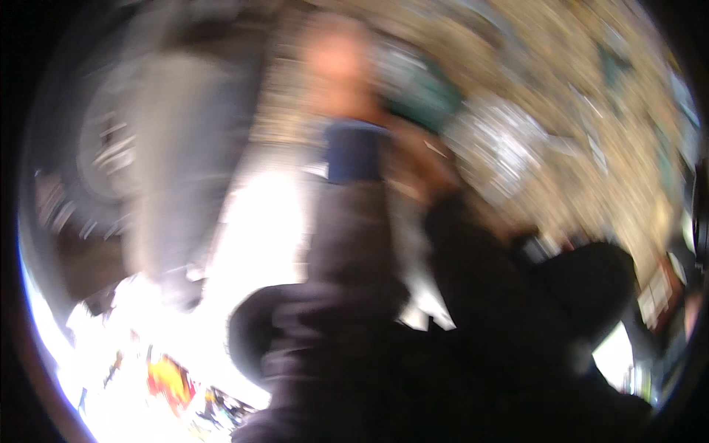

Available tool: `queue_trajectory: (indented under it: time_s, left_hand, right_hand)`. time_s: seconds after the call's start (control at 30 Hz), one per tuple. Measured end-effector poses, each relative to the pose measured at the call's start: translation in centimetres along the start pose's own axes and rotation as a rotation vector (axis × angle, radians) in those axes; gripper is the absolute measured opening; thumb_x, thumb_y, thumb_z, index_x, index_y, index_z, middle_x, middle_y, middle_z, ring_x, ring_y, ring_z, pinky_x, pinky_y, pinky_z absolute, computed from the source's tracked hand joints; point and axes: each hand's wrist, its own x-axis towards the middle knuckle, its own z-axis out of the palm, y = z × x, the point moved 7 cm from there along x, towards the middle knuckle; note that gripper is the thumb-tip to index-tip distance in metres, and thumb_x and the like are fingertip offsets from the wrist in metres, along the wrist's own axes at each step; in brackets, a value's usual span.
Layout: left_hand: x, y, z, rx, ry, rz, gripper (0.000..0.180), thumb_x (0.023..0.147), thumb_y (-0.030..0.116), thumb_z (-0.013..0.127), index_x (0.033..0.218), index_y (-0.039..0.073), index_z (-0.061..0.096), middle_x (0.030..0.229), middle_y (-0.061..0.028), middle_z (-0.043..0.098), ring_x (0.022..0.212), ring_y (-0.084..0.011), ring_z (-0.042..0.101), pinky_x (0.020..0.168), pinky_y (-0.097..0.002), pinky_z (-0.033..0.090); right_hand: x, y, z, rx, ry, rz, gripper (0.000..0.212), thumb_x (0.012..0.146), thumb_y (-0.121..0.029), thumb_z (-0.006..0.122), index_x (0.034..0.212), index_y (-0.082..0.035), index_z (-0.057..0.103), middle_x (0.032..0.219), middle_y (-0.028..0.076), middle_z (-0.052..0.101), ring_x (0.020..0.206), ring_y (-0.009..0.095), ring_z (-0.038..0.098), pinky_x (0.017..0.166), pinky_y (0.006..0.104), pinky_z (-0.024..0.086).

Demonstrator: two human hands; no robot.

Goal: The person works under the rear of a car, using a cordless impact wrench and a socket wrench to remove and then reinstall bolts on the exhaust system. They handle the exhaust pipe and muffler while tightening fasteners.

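Motion smears the whole head view. My left hand (338,70) reaches out at the top, past a dark sleeve with a blue cuff (356,151); its fingers are too blurred to read. My right hand (425,159) lies lower and to the right of it, and its fingers are smeared too. Just beyond my right hand is a green thing (425,92) with a pale, shiny part; I cannot tell whether either hand touches it. A whitish, shiny, crumpled-looking thing (496,140) lies to the right of my right hand.
Tan ground (576,96) with scattered blurred bits spreads across the upper right. A broad grey shape (173,162) stands at the left, beside a dark, round, wheel-like form (96,155). Below lie glaring brightness and orange-red items (171,380). My dark-clad knees flank my arms.
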Motion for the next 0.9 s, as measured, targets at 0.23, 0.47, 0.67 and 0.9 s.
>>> queue_trajectory:
  time_s: [0.23, 0.47, 0.67, 0.9]
  left_hand:
    - [2.9, -0.5, 2.6, 0.600, -0.063, 0.245, 0.024, 0.095, 0.012, 0.048, 0.099, -0.003, 0.066, 0.096, -0.0260, 0.068, 0.092, -0.0418, 0.066, 0.083, -0.0522, 0.051]
    - [1.5, 2.5, 2.6, 0.944, 0.592, 0.842, 0.022, 0.089, 0.013, 0.056, 0.104, 0.000, 0.066, 0.086, -0.0182, 0.068, 0.078, -0.0341, 0.065, 0.075, -0.0472, 0.054]
    - [3.1, 3.7, 0.7, 1.552, 0.189, 0.507, 0.027, 0.085, 0.016, 0.065, 0.109, 0.004, 0.067, 0.102, -0.0172, 0.067, 0.091, -0.0329, 0.068, 0.079, -0.0439, 0.055]
    - [-2.5, 9.8, -1.3, 1.894, 0.079, 0.831, 0.028, 0.087, 0.021, 0.065, 0.111, 0.007, 0.068, 0.110, -0.0168, 0.068, 0.096, -0.0313, 0.070, 0.079, -0.0410, 0.057]
  right_hand:
    - [1.6, -1.3, 1.2, 0.454, -0.019, 0.212, 0.019, 0.098, -0.024, 0.062, 0.102, -0.006, 0.069, 0.092, 0.006, 0.067, 0.081, 0.018, 0.062, 0.073, 0.0341, 0.050]
    - [2.5, -1.3, 0.5, 0.490, -0.061, 0.242, 0.022, 0.098, -0.025, 0.063, 0.106, -0.006, 0.069, 0.096, 0.007, 0.068, 0.087, 0.019, 0.063, 0.078, 0.0352, 0.051]
    - [3.7, 0.8, 1.3, 0.465, -0.064, 0.258, 0.024, 0.098, -0.027, 0.063, 0.109, -0.006, 0.069, 0.099, 0.008, 0.069, 0.091, 0.020, 0.064, 0.082, 0.0361, 0.051]
    - [3.7, -1.0, 1.8, 0.306, -0.027, 0.120, 0.027, 0.098, -0.029, 0.063, 0.112, -0.006, 0.069, 0.104, 0.008, 0.070, 0.096, 0.021, 0.065, 0.086, 0.0372, 0.052]
